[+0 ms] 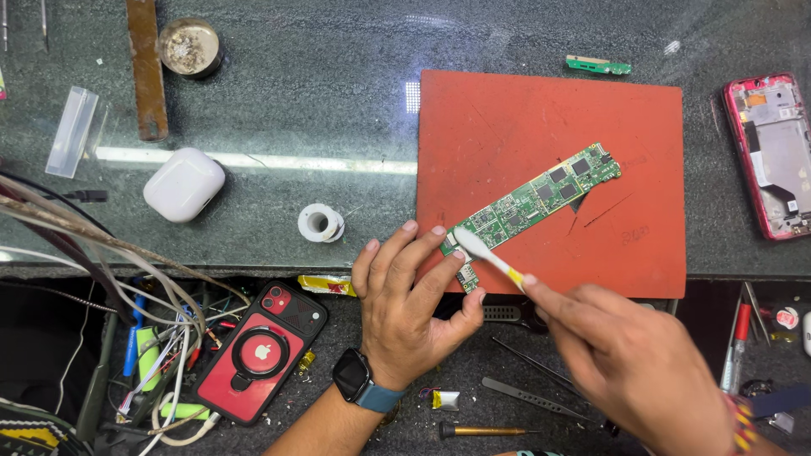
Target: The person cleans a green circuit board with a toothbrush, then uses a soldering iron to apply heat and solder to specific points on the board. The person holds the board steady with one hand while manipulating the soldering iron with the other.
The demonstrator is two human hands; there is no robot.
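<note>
Left hand (405, 295) is pinning the near-left end of the green circuit board (532, 203) on the red mat (541, 118), grip pinched on its edge. Right hand (629, 359) is clamping a toothbrush (488, 256), its bristles touching the board.

bright overhead light, glass glare, right hand (629, 363) blurred

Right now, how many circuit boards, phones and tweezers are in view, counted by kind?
Circuit boards: 2, the long board that the left hand pins on the red mat, and a small board above the mat.
Phones: 2, a red phone and an opened phone.
Tweezers: 2.
Total: 6.
</note>
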